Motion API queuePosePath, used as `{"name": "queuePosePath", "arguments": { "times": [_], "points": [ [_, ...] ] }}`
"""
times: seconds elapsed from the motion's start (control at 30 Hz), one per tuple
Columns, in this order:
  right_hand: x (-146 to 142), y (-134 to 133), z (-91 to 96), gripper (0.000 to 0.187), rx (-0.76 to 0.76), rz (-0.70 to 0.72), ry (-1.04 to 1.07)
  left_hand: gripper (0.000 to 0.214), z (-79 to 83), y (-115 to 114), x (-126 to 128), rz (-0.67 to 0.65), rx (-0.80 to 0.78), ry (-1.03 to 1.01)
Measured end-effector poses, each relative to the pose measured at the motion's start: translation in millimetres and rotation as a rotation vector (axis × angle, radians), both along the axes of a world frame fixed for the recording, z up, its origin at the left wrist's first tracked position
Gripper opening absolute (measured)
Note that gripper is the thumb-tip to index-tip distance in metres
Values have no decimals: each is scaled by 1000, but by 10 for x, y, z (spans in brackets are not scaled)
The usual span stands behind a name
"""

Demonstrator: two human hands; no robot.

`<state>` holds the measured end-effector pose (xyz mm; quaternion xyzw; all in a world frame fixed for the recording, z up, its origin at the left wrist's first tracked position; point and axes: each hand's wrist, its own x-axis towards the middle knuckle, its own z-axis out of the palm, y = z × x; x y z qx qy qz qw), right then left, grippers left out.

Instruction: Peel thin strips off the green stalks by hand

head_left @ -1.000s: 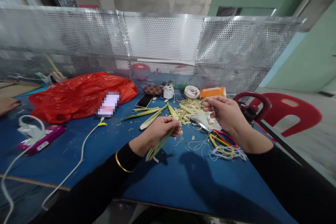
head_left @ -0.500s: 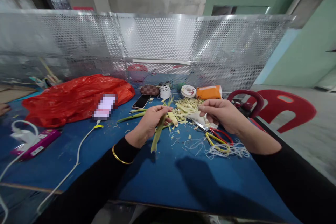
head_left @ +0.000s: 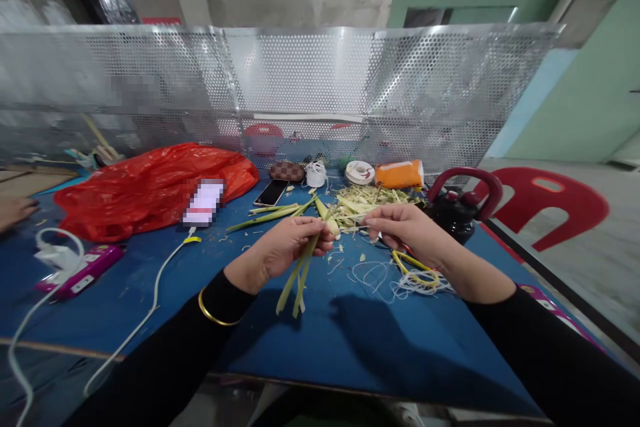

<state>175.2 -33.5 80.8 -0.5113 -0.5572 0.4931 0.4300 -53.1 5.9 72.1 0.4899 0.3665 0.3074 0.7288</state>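
My left hand point(head_left: 295, 243) is closed around green leaf strips point(head_left: 299, 280), whose two tails hang down and spread apart over the blue table. My right hand point(head_left: 400, 227) is close by on the right, thumb and fingers pinched together. A thin pale strand point(head_left: 354, 225) runs from its fingertips toward the left fingertips; what it is made of is hard to tell. Below the right hand lie scissors with yellow handles point(head_left: 407, 260), their blades hidden by the hand. Tangled white string point(head_left: 423, 283) lies against the handles. Behind both hands is a heap of pale plant scraps point(head_left: 370, 200).
Long green stalks point(head_left: 265, 217) and a dark phone point(head_left: 271, 193) lie behind my left hand. A red plastic bag point(head_left: 150, 190), a lit phone point(head_left: 204, 203) and a purple power strip point(head_left: 83, 270) are leftward. A dark kettle point(head_left: 453, 213) stands right. Another person's hand point(head_left: 15, 212) shows far left.
My right hand has moved left, closer to my left hand, and now covers more of the scissors. The leaf in my left hand now shows two separate tails instead of one broad strip.
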Motion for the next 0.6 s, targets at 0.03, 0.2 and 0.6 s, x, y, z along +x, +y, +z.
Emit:
{"name": "queuePosePath", "arguments": {
  "times": [0.03, 0.2, 0.6],
  "points": [
    [38, -6, -17, 21, -17, 1, 9, 17, 7, 15, -39, 31, -1, -18],
    [243, -40, -96, 22, -63, 23, -12, 21, 122, 90, -275, 217, 3, -77],
    [273, 8, -406, 28, -141, -91, 73, 19, 174, 330, -483, 399, 106, -3]
  ]
}}
